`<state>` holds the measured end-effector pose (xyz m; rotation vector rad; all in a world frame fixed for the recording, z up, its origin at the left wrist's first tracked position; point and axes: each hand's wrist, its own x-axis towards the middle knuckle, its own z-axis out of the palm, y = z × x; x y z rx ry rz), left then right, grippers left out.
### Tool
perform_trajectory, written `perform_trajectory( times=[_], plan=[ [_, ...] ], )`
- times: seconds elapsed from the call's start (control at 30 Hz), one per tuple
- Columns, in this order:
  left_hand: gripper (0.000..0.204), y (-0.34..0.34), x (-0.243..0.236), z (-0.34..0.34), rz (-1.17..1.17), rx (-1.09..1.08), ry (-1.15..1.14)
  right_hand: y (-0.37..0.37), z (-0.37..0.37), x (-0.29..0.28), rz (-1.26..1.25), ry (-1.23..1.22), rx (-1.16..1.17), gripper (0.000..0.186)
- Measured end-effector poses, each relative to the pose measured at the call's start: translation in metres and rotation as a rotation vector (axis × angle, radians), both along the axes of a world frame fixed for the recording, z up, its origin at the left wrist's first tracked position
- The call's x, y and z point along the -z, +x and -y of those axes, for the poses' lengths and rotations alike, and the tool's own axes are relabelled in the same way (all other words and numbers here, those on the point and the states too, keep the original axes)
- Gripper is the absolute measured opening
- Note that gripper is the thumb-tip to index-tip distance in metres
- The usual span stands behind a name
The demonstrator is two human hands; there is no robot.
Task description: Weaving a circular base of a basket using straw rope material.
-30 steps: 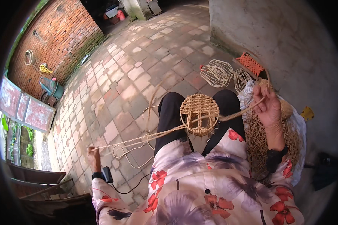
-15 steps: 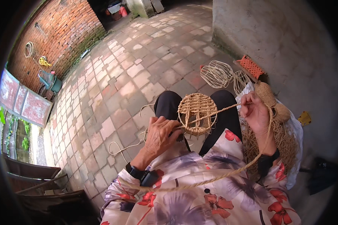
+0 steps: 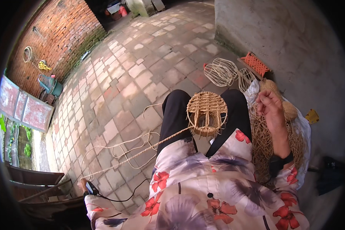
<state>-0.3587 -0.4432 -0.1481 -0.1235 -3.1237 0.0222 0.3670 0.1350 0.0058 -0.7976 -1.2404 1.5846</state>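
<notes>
A small half-woven basket (image 3: 207, 113) rests between my knees, with rope-like strands across its upper part and an open gap below, where bare frame ribs show. From its left side a twisted straw cord (image 3: 149, 147) runs taut down to the lower left. My left hand (image 3: 83, 185), arm stretched far out to that side, is closed on the cord's far part; its fingers are small and partly hidden by the wrist device. Raised right of the basket, my right hand (image 3: 271, 109) has its fingers curled together, with no cord visible in them.
Beside my right leg, loose straw cord (image 3: 272, 147) lies piled on a white sack (image 3: 303, 134). Beyond it are woven pieces (image 3: 290, 110), wire frames (image 3: 221, 72) and an orange crate (image 3: 257, 64) by the wall. Thin strands (image 3: 132, 153) trail over the paving at left.
My left hand has swung from the basket far out to the lower left, drawing the cord straight. The cord has left my right hand, which has moved slightly right.
</notes>
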Motion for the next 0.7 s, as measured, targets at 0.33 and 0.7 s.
perform_trajectory(
  times=[0.33, 0.7],
  plan=[
    [0.045, 0.125, 0.001, -0.207, 0.399, 0.581, 0.574, -0.166, 0.057, 0.002, 0.9, 1.619, -0.207, 0.022],
    [0.016, 0.382, -0.151, -0.376, 0.867, 1.447, 0.582, -0.112, 0.068, -0.018, 0.565, 0.848, -0.114, 0.014]
  ],
)
